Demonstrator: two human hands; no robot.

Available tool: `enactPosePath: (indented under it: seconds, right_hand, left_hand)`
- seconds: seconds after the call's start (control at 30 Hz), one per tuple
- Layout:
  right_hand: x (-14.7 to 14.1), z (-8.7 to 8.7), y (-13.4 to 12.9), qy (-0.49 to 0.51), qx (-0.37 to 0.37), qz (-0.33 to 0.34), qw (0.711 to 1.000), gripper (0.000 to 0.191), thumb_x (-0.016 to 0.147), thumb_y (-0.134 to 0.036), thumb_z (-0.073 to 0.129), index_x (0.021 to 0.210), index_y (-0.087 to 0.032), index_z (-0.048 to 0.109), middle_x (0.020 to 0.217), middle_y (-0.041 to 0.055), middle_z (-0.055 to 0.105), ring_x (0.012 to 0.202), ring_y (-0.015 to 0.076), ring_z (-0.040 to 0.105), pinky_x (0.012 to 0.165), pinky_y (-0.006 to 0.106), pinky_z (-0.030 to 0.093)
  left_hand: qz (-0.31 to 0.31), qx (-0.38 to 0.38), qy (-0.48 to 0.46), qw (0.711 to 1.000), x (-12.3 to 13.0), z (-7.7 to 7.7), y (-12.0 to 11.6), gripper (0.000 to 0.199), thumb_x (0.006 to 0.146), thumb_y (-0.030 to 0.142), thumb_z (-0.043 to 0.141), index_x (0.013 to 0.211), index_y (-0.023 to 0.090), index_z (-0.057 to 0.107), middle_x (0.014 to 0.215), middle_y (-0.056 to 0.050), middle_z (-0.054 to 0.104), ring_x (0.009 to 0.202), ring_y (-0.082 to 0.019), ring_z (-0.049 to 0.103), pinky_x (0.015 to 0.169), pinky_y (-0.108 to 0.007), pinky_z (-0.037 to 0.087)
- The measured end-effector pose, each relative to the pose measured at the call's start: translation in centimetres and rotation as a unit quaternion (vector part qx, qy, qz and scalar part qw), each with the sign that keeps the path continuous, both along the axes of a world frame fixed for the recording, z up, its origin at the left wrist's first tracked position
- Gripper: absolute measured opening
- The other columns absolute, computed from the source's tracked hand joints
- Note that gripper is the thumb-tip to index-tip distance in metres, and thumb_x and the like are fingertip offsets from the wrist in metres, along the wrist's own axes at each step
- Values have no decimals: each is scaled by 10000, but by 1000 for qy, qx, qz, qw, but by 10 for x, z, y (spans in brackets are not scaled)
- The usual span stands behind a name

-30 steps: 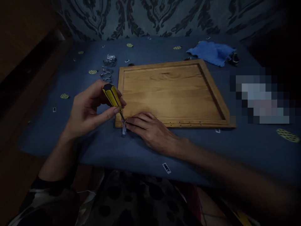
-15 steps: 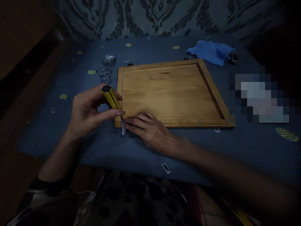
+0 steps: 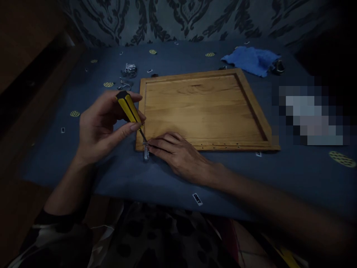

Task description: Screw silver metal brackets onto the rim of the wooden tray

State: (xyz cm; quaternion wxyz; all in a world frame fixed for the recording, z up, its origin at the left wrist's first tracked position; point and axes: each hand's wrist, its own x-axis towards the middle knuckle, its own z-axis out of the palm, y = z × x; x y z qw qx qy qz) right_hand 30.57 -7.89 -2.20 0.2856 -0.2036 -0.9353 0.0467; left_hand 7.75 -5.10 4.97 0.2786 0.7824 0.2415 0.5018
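My left hand (image 3: 102, 124) holds a yellow and black screwdriver (image 3: 128, 108) by its handle, between thumb and fingers. The screwdriver leans, and its tip meets a small metal hinge (image 3: 146, 152) at the near left corner of a framed wooden panel (image 3: 192, 108). My right hand (image 3: 178, 154) lies over the panel's near edge, its fingertips pressed together at the hinge beside the tip. Whether those fingertips pinch a screw or the hinge itself is too small to tell. Part of the hinge sticks out past the panel's near edge.
More metal hinges (image 3: 129, 70) lie behind the panel's left corner. A blue cloth (image 3: 251, 60) sits at the back right, with a dark object (image 3: 279, 67) beside it. The patterned blue cover (image 3: 167, 190) lies under everything. A blurred patch covers something at the right.
My left hand has shifted up and slightly left on the screwdriver, showing more of its shaft, and its fingers are more spread. My right hand has stayed in place.
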Motion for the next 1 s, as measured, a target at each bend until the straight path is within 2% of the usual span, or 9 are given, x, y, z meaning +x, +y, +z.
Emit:
enactPosePath:
  seconds: [0.13, 0.37, 0.57, 0.73, 0.83, 1.0]
  right_hand:
    - [1, 0, 1, -11, -14, 0, 1000, 386, 1020, -63, 402, 1319, -105, 642, 1278, 142, 726, 1184, 253, 623, 1004, 462, 503]
    - [1, 0, 0, -12, -22, 1, 1000, 422, 991, -35, 404, 1338, -120, 629, 1287, 142, 720, 1205, 253, 617, 991, 467, 507]
    - [1, 3, -1, -33, -30, -2, 999, 468, 957, -14, 410, 1349, -145, 630, 1315, 135, 709, 1238, 253, 606, 1001, 478, 504]
    - [1, 4, -1, -22, -28, -1, 999, 418, 990, -43, 410, 1340, -108, 631, 1307, 150, 710, 1227, 258, 604, 1008, 471, 501]
    - [1, 3, -1, -20, -21, 1, 1000, 399, 1003, -58, 408, 1335, -80, 628, 1298, 154, 713, 1217, 258, 607, 1011, 456, 496]
    - [1, 4, -1, -28, -29, -2, 999, 405, 998, -51, 411, 1336, -109, 628, 1307, 142, 710, 1225, 249, 603, 1017, 457, 487]
  left_hand:
    - [-3, 25, -31, 999, -2, 0, 3, 497, 799, 38, 822, 1230, 255, 704, 1101, 7, 734, 895, -148, 777, 800, -251, 684]
    - [-11, 43, 2, 999, -4, -6, 9, 537, 714, 172, 922, 1201, 213, 697, 996, -8, 719, 848, -163, 766, 739, -294, 698]
    - [2, 22, 6, 1000, -2, -6, 6, 478, 728, 192, 914, 1156, 209, 703, 973, -5, 714, 836, -166, 756, 717, -287, 690]
    - [26, -17, 19, 999, 0, -4, 1, 385, 780, 199, 876, 1125, 240, 710, 958, -6, 716, 850, -188, 756, 720, -313, 685]
    - [23, -12, 26, 999, -1, -4, 1, 391, 779, 216, 878, 1128, 256, 707, 954, 0, 708, 828, -186, 748, 689, -317, 680]
    - [29, 2, 43, 999, -2, -3, 2, 403, 760, 261, 897, 1114, 256, 706, 937, 10, 691, 794, -177, 739, 648, -317, 676]
